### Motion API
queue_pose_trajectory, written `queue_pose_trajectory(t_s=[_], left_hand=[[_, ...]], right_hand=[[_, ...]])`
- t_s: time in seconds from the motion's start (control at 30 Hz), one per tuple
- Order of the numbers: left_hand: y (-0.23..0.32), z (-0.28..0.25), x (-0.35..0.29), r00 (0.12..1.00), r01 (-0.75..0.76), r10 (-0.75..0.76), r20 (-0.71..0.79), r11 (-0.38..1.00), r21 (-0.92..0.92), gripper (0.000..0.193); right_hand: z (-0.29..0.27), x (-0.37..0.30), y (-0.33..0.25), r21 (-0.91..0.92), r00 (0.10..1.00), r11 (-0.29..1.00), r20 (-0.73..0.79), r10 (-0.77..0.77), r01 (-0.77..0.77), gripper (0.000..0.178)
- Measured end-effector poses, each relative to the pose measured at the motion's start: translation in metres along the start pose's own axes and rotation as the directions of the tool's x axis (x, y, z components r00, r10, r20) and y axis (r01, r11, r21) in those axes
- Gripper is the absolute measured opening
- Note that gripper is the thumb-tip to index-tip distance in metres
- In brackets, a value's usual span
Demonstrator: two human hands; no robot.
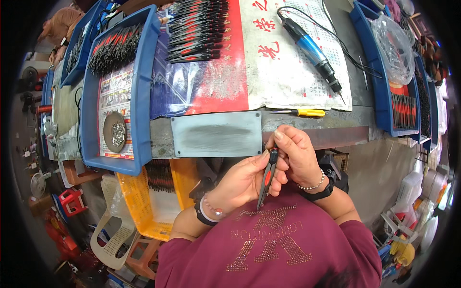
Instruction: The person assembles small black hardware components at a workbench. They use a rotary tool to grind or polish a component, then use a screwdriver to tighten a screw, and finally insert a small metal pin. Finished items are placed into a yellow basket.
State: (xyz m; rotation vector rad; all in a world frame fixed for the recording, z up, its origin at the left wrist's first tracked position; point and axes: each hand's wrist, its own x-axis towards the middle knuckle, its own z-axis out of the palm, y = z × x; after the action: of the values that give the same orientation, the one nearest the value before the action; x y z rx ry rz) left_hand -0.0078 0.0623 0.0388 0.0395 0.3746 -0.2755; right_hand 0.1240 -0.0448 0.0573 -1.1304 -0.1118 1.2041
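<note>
In front of my chest I hold a slim black tool with red inlays (267, 178), its pointed end slanting down toward my shirt. My left hand (242, 181) pinches it near its upper end, between thumb and fingers. My right hand (294, 146) closes around the same end from the other side, its thumb and forefinger pinched together at the tip. Whether a small part sits in that pinch, I cannot tell. Just beyond my hands lie a grey metal plate (218, 134) and a yellow-handled screwdriver (309, 113) on the bench.
A blue electric screwdriver (309, 48) with a cord lies on printed sheets. Similar black-and-red tools (197, 31) are lined up at the back. A blue tray (144, 96) at left holds more, plus a dish (108, 132) of small metal parts. A yellow crate (149, 211) stands below.
</note>
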Motion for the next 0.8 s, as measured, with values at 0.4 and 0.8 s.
queue_pose_trajectory(t_s=[0.4,0.8], left_hand=[[-0.002,-0.014,-0.022,0.99,-0.074,0.077,0.118,0.997,-0.033,0.045],[0.02,0.006,-0.021,0.992,0.096,-0.075,-0.099,0.966,0.238,0.046]], right_hand=[[0.019,0.002,0.007,-0.065,0.997,0.998,0.072,-0.008,0.013,0.028],[0.016,-0.021,0.021,-0.015,0.985,0.99,-0.098,-0.143,0.143,0.027]])
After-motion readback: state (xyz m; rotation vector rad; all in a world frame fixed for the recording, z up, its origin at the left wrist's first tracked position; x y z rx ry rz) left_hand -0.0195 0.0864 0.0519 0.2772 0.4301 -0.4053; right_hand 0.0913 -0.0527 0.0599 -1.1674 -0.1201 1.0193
